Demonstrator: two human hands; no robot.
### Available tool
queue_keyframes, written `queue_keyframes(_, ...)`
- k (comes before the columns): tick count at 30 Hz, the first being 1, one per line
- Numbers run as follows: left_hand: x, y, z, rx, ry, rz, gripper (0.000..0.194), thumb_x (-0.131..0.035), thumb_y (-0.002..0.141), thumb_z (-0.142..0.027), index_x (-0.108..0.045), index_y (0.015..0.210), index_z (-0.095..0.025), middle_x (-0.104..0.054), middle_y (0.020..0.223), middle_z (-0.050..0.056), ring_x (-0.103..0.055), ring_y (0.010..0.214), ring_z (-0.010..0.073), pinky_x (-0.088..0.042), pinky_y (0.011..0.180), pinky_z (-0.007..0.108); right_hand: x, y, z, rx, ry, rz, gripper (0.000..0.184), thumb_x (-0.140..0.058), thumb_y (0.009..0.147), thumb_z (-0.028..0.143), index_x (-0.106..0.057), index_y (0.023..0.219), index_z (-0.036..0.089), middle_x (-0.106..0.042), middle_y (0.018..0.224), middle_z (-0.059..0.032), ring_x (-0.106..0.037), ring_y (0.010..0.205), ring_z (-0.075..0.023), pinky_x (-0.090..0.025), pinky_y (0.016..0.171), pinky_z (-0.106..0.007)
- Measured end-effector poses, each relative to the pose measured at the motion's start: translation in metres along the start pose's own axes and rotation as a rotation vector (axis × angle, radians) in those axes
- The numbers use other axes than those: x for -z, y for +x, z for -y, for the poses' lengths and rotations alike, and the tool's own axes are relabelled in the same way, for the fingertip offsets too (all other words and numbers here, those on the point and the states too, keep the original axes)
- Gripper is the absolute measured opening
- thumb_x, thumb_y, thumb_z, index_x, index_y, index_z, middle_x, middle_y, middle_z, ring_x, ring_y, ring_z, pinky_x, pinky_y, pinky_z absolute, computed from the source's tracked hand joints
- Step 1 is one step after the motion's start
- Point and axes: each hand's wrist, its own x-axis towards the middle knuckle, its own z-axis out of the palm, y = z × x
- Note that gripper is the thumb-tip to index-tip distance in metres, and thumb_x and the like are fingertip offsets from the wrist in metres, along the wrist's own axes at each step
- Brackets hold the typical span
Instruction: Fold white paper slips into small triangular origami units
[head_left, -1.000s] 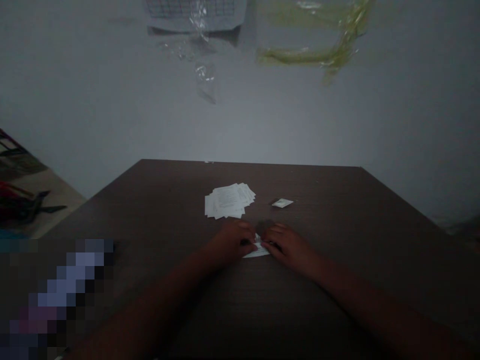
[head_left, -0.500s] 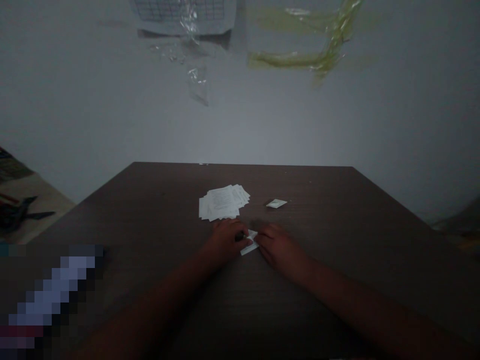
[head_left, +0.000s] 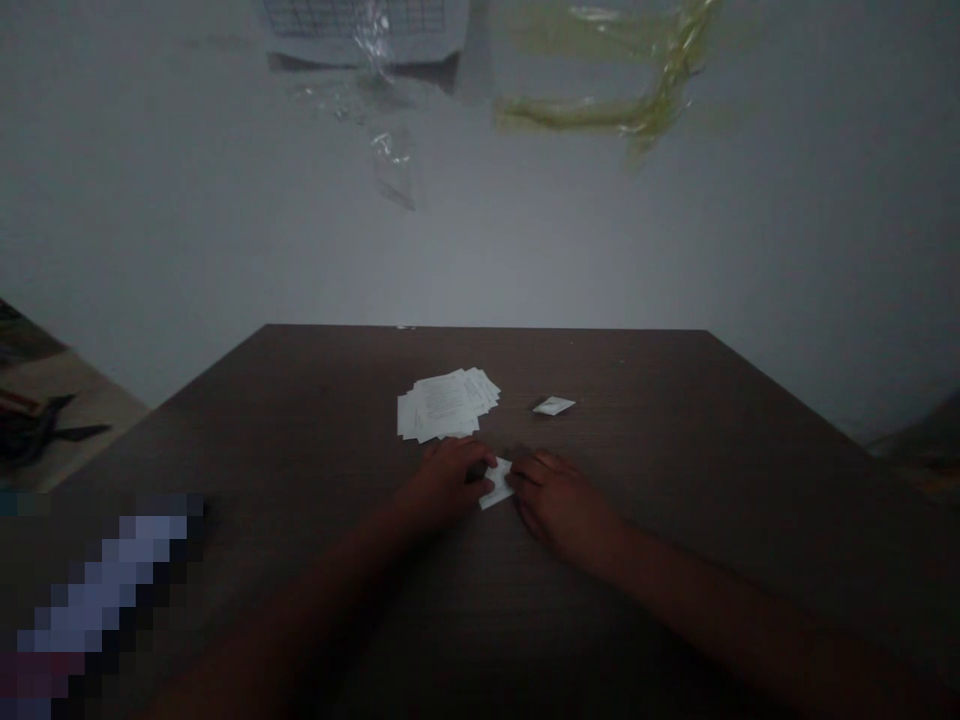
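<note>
A small folded piece of white paper (head_left: 498,485) lies on the brown table between my two hands. My left hand (head_left: 452,478) has its thumb and fingers closed at the paper's left edge. From the other side, the curled fingers of my right hand (head_left: 553,492) hold the right edge, partly covering it. Just beyond my left hand is a loose pile of printed paper sheets (head_left: 446,402). A small folded paper (head_left: 554,406), diamond-shaped from here, rests past my right hand.
The brown table (head_left: 337,380) stands against a pale wall (head_left: 480,230) with a taped sheet and yellow tape. A blurred-out pale object (head_left: 112,590) is at the left front. Dark items lie on the floor beyond the left edge.
My left fingers have shifted slightly along the paper, and the right fingers have moved a little over its right side. The paper looks flatter. The pile and the other folded paper stay put.
</note>
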Motion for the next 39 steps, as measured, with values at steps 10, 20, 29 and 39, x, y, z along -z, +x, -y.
queue_keyframes(10, 0.005, -0.005, 0.008, -0.083, -0.036, 0.014, 0.044, -0.076, 0.098, -0.01, -0.083, 0.139, -0.026, -0.081, 0.147, 0.011, -0.072, 0.143, 0.0333, -0.054, 0.129, 0.053, 0.003, -0.003, 0.003, 0.022, -0.012, 0.024, 0.033, -0.066, 0.113, 0.017, -0.081, 0.142, 0.014, -0.084, 0.133, -0.02, -0.078, 0.125, -0.0381, -0.064, 0.11, -0.057)
queue_keyframes(20, 0.007, -0.004, 0.001, -0.06, 0.028, 0.055, 0.049, -0.074, 0.1, -0.015, -0.085, 0.147, -0.028, -0.08, 0.153, 0.012, -0.072, 0.144, 0.0343, -0.053, 0.129, 0.055, 0.01, -0.005, -0.009, -0.103, -0.016, -0.008, 0.023, -0.071, 0.108, 0.017, -0.089, 0.122, 0.021, -0.082, 0.118, -0.0178, -0.074, 0.121, -0.0409, -0.064, 0.102, -0.057)
queue_keyframes(29, 0.009, -0.008, -0.008, -0.042, 0.077, 0.068, 0.048, -0.073, 0.104, -0.017, -0.082, 0.15, -0.028, -0.078, 0.152, 0.012, -0.068, 0.147, 0.0355, -0.052, 0.128, 0.056, 0.013, -0.004, -0.021, -0.236, 0.0, -0.002, 0.016, -0.072, 0.105, 0.017, -0.088, 0.108, 0.02, -0.081, 0.116, -0.0191, -0.072, 0.119, -0.0451, -0.06, 0.098, -0.062)
queue_keyframes(39, -0.014, -0.014, -0.028, 0.004, 0.127, 0.01, 0.034, -0.063, 0.109, -0.021, -0.087, 0.133, -0.024, -0.086, 0.125, 0.013, -0.077, 0.122, 0.0361, -0.062, 0.111, 0.052, -0.008, 0.013, -0.03, -0.099, 0.324, -0.102, 0.019, -0.07, 0.11, 0.011, -0.085, 0.103, 0.021, -0.081, 0.105, -0.0084, -0.075, 0.106, -0.0265, -0.062, 0.099, -0.042)
